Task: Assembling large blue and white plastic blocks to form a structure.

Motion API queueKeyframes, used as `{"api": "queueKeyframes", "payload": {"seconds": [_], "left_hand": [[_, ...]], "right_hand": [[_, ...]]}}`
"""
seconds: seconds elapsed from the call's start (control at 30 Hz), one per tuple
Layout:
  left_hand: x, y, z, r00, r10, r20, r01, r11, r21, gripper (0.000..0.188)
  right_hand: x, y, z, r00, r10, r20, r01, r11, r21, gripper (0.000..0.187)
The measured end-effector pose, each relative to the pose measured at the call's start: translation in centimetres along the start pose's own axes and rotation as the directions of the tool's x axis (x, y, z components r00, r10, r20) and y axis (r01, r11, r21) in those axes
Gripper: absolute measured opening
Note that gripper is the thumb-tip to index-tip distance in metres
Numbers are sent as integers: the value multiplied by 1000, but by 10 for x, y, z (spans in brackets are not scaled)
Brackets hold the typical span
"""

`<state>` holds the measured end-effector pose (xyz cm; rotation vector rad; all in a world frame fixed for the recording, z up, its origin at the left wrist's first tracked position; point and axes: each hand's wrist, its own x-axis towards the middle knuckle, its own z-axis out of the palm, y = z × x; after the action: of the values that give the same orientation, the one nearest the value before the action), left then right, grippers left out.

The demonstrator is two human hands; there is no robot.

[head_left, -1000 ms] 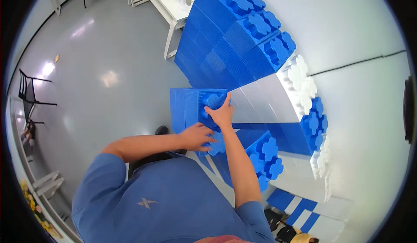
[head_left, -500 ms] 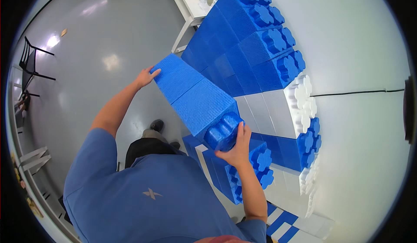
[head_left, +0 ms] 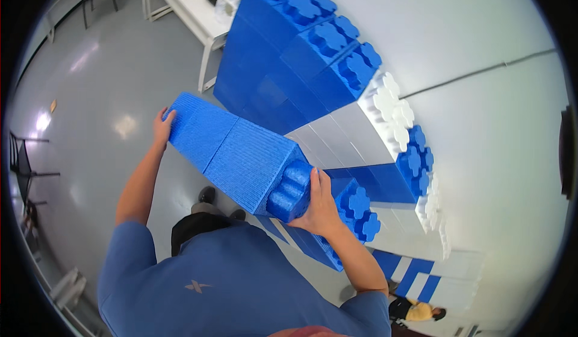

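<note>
I hold a long blue foam block up in the air, lying roughly level across my chest. My left hand grips its far left end. My right hand cups the near end, fingers against its round studs. Just beyond the block rises a stepped wall of big blue blocks with white blocks in the middle. A lower blue studded block of that wall sits right beside my right hand.
A white table stands behind the wall at the top. A black chair is at the left over a shiny grey floor. Blue and white flat pieces lie low at the right, next to a white wall.
The block has been lifted from upright against the wall to level in the air. My left hand went from its lower part to its far end, and my right hand now cups the studded end.
</note>
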<state>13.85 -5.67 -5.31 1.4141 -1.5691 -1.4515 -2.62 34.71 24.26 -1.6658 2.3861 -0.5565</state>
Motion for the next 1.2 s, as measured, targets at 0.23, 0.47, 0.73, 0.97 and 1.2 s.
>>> {"api": "queueKeyframes", "payload": {"seconds": [0.23, 0.47, 0.73, 0.97, 1.2], "left_hand": [[30, 139, -19, 941, 333, 58, -323, 936, -140, 53], [-32, 300, 38, 537, 832, -142, -842, 539, -27, 47], [-170, 366, 152, 88, 968, 235, -994, 101, -44, 41], [-197, 429, 271, 2, 950, 313, -972, 75, -221, 36], [-181, 482, 335, -60, 710, 701, -951, 173, -256, 40]], "right_hand": [[-20, 19, -30, 966, 122, -228, -80, 979, 186, 141], [-61, 52, -84, 530, 593, -606, 217, 596, 773, 127], [-139, 134, -56, 264, 919, -292, 546, 107, 831, 70], [-99, 174, -76, 330, 932, -153, 631, -97, 770, 72], [-61, 219, -100, 298, 945, -138, 622, -83, 778, 82]]}}
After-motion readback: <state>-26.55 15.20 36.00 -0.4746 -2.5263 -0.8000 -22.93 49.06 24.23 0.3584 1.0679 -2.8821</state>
